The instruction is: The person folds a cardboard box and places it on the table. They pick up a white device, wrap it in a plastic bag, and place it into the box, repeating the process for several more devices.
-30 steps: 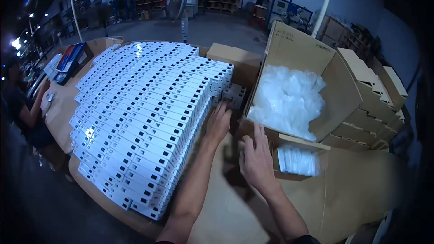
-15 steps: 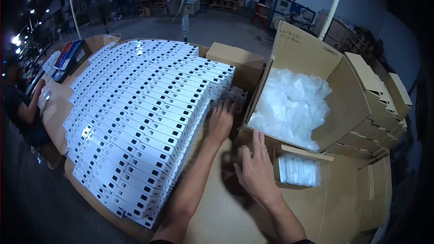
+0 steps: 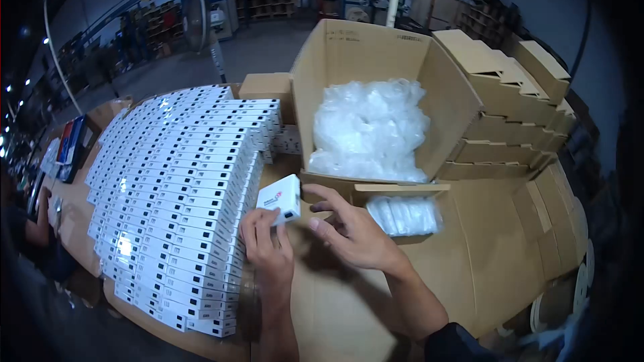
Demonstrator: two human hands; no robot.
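Observation:
A small white box (image 3: 280,198) with red and dark print on its top is gripped at its near end by my left hand (image 3: 268,245). Just right of the box, my right hand (image 3: 355,228) is raised, its fingers and thumb apart and holding nothing. Long rows of stacked white boxes (image 3: 168,194) with dark square marks fill the left of the table. Behind my right hand stands a large open carton (image 3: 456,110) containing clear plastic bags (image 3: 369,127). A smaller carton (image 3: 402,188) in front of it contains flat, clear-wrapped packets (image 3: 404,216).
Folded cardboard (image 3: 500,114) is stacked at the right. A closed brown box (image 3: 266,86) stands behind the white rows. At the far left are a blue and red box (image 3: 70,141) and a co-worker's arm (image 3: 41,224). A fan (image 3: 196,21) stands beyond the table.
My left hand has come back from behind the stack and now holds a white box. My right hand has turned toward it, fingers spread. The view has swung to the right.

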